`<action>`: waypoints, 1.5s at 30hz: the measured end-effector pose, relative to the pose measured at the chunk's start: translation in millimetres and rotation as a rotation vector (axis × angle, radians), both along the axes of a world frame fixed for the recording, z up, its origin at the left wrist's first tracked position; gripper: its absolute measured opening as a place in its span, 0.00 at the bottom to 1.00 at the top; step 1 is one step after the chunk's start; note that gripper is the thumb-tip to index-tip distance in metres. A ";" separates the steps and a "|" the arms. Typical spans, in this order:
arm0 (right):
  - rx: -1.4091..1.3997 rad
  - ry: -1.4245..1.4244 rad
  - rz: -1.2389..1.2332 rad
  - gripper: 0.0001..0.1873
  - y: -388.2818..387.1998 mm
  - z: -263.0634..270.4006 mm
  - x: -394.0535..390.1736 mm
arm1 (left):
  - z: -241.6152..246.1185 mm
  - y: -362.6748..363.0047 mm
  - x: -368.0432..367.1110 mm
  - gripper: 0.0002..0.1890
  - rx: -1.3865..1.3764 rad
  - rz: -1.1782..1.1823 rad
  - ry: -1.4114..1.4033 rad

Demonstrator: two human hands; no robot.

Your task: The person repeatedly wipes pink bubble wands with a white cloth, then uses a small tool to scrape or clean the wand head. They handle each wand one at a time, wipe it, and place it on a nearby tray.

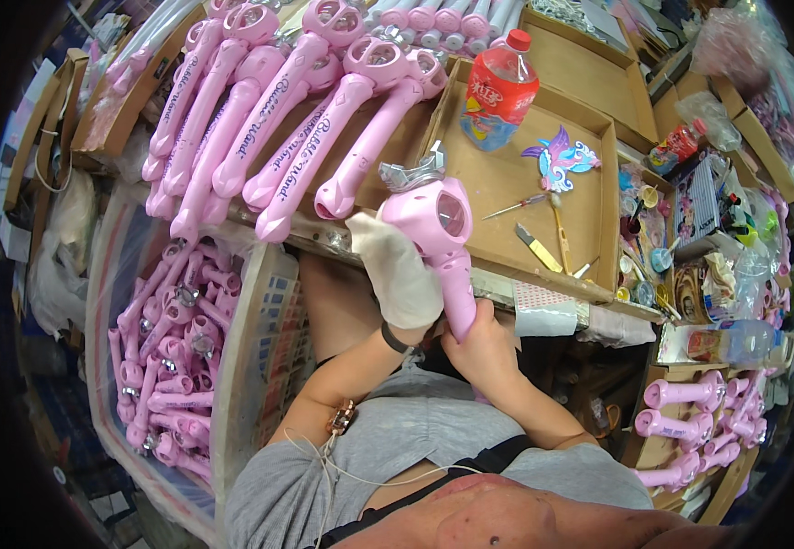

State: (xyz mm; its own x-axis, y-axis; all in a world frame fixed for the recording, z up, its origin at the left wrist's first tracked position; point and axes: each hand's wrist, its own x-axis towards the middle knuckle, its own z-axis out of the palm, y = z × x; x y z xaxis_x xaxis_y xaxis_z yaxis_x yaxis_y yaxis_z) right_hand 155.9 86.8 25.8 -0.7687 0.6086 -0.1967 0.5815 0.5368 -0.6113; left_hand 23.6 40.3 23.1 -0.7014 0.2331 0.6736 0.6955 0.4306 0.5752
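In front of my body I have a pink plastic bubble wand (460, 274) with a rounded, windowed head and a silver crown-like piece (412, 171) on top. My right hand (484, 346) is closed around its handle. My left hand (397, 274), in a white glove, lies against the wand's head; its fingertips are partly hidden, so its grip is unclear. More pink bubble wands (307, 165) bearing dark lettering lie stacked at the back left of the bench. A blue and purple butterfly-like ornament (560, 163) rests in a cardboard tray (579, 285) to the right.
A soda bottle (500, 92), screwdriver (515, 206), yellow-handled knife (538, 247) and brush (561, 233) occupy the tray. Paint pots (644, 291) are right of it. A lined crate (232, 384) of pink wands stands at left; another box (633, 449) of wands stands lower right.
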 end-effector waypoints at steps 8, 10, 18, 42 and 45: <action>-0.020 0.203 0.111 0.24 3.1 -7.0 18.2 | 25.6 -3.4 -48.3 0.33 0.992 -0.725 -1.139; -0.098 0.211 0.086 0.23 3.9 -11.1 21.6 | 17.0 -2.0 -39.7 0.38 1.085 -0.845 -1.240; -0.428 0.322 0.265 0.21 22.8 -11.6 30.9 | 41.8 -11.4 -25.2 0.30 0.988 -0.991 -1.361; -2.267 0.596 0.471 0.32 46.3 -97.1 27.5 | 4.5 1.8 19.6 0.27 0.584 -0.586 -0.713; -2.206 0.611 0.540 0.32 48.2 -97.9 27.2 | -0.6 5.0 22.4 0.26 0.500 -0.563 -0.609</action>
State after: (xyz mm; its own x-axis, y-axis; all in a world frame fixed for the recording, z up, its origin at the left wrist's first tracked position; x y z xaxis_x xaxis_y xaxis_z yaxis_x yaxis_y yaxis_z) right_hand 183.1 135.0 -72.1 -0.9272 -0.3159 0.2010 0.2638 -0.9321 -0.2481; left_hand 46.1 45.3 22.5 -0.8365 0.4264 0.3442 0.2472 -0.2670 0.9315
